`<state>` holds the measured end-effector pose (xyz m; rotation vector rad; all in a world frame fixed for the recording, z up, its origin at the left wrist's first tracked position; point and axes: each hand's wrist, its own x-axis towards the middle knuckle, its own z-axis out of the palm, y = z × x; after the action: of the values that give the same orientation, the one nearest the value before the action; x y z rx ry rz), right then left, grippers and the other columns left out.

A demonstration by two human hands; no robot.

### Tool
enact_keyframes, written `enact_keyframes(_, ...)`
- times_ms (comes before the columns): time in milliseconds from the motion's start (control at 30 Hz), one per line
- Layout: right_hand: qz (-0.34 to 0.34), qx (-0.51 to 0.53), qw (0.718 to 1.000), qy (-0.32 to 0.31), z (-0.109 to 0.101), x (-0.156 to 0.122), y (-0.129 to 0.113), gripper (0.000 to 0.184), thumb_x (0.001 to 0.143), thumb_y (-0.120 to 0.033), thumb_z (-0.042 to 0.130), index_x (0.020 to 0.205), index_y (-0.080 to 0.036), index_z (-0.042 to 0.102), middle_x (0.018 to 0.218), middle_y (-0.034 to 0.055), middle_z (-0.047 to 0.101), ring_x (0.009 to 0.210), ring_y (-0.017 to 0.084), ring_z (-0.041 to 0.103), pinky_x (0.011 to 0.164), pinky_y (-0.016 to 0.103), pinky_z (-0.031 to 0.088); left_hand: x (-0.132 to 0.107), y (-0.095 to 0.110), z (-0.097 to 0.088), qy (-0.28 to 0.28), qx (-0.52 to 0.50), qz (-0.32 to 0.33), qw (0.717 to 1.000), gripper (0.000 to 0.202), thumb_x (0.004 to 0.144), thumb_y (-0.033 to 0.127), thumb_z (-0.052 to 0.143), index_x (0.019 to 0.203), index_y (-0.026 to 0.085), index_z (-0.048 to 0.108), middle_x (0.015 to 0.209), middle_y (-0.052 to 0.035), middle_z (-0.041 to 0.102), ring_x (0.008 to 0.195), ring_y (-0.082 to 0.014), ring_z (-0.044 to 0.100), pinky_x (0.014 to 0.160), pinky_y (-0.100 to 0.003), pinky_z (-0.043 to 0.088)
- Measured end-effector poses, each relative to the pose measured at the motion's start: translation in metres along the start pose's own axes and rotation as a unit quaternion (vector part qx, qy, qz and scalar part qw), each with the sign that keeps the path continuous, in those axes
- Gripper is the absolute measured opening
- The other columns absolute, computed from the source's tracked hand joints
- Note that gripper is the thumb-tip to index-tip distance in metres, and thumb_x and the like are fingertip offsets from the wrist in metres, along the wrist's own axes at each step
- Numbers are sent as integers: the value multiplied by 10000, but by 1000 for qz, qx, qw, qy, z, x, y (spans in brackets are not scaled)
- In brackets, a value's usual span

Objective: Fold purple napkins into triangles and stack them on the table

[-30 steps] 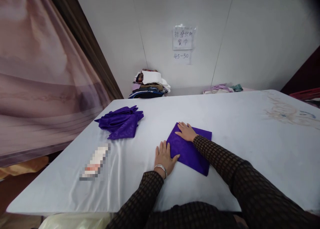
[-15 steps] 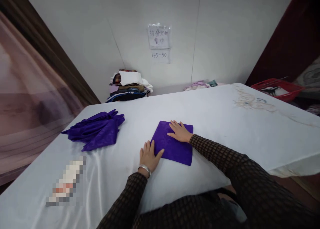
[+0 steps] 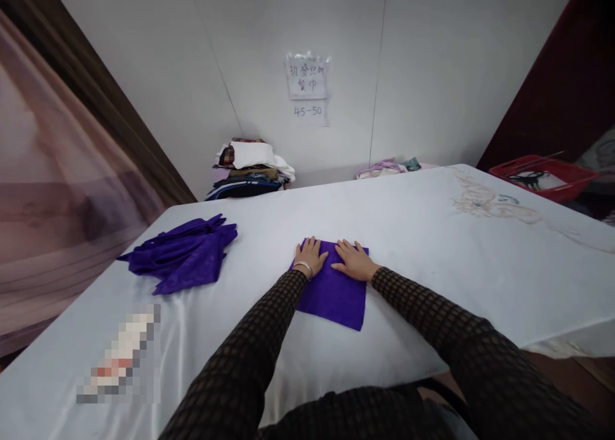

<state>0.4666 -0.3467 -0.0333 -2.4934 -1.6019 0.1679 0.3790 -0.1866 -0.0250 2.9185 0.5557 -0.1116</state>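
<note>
A purple cloth napkin (image 3: 332, 299), folded to a rough square, lies flat on the white tablecloth (image 3: 423, 235) in front of me. My left hand (image 3: 311, 257), with a silver bangle at the wrist, rests palm down on its far left corner, fingers spread. On the far right part of the same napkin, my right hand (image 3: 354, 260) lies flat with its fingers apart. Neither hand grips anything. To the left sits a loose heap of purple napkins (image 3: 185, 254).
A blurred-out item (image 3: 120, 357) lies at the near left. Folded clothes (image 3: 250, 171) are stacked against the wall, with a smaller cloth pile (image 3: 387, 167) farther right. Handwritten paper signs (image 3: 307, 78) hang above. A red basket (image 3: 569, 190) stands beyond the right edge.
My left hand has moved from the napkin's left edge up onto its far left corner. My right hand stays on the napkin, nearly in place. The view has tilted slightly.
</note>
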Motion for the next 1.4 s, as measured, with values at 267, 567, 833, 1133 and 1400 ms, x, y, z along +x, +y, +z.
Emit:
enact_keyframes(267, 12, 23, 999, 21, 1, -44, 50, 677, 918, -592, 270, 1449, -173, 292, 1502, 129, 282, 1386, 289, 221, 1093, 559, 136, 1, -8, 14, 35, -13, 2, 999, 635, 918, 520, 236, 1422, 144, 319, 1529, -120, 222, 1417, -251, 139, 1130, -481, 105)
enact_keyframes(567, 43, 23, 998, 46, -7, -61, 52, 655, 924, -577, 279, 1441, -178, 312, 1495, 140, 290, 1392, 288, 203, 1095, 558, 149, 5, -8, -4, 29, -95, -28, 995, 578, 930, 472, 298, 1415, 160, 326, 1516, -124, 252, 1407, -246, 184, 1120, -473, 162)
enact_keyframes(833, -78, 67, 992, 71, -21, -101, 28, 590, 929, -519, 349, 1440, -226, 320, 1481, 98, 336, 1394, 253, 204, 1115, 513, 175, -96, -18, -10, 42, -100, 98, 989, 559, 903, 475, 400, 1379, 184, 402, 1506, -102, 292, 1407, -233, 190, 1136, -475, 111)
enact_keyframes(1133, -93, 118, 986, 74, -14, -130, 20, 505, 908, -341, 406, 1397, -213, 405, 1442, 93, 404, 1377, 254, 258, 1104, 505, 221, -173, -3, 11, 38, -82, 237, 967, 384, 857, 416, 538, 1196, 248, 598, 1252, -86, 577, 1148, -244, 499, 971, -407, 372)
enact_keyframes(1400, -112, 119, 986, 37, -8, -142, 7, 555, 813, -168, 441, 1367, -204, 444, 1414, 88, 447, 1364, 233, 293, 1098, 496, 217, -154, 20, 11, 73, 5, 199, 977, 235, 897, 248, 476, 1051, 213, 651, 1044, -82, 617, 986, -229, 526, 807, -378, 408)
